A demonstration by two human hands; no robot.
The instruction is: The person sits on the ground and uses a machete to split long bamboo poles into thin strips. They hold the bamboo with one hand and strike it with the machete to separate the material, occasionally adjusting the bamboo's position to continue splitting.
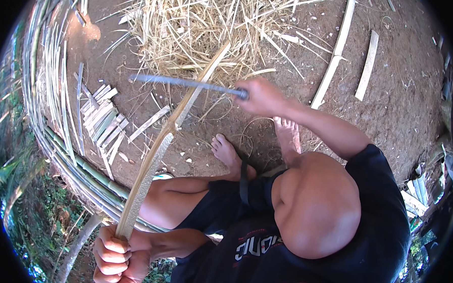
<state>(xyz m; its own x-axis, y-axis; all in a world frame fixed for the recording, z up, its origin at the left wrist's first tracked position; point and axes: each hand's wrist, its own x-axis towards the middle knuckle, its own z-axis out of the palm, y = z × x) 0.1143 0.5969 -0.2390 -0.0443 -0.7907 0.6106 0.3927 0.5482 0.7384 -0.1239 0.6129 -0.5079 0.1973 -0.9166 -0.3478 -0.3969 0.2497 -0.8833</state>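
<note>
My left hand (114,262) is closed around the near end of a long split bamboo strip (153,152), low on the left. The strip slants up and away to the right, with a node about halfway along and its far tip over the shavings. My right hand (262,98) grips the dark handle of a long knife (173,81). Its narrow blade points left and crosses the strip's upper part, slightly blurred. Whether the edge touches the bamboo, I cannot tell.
Pale bamboo shavings (196,26) lie heaped on the dirt ahead. Short split pieces (101,116) are laid in a row at left, beside long green poles (94,172). A long strip (332,66) and a shorter strip (367,67) lie at right. My bare feet rest below the heap.
</note>
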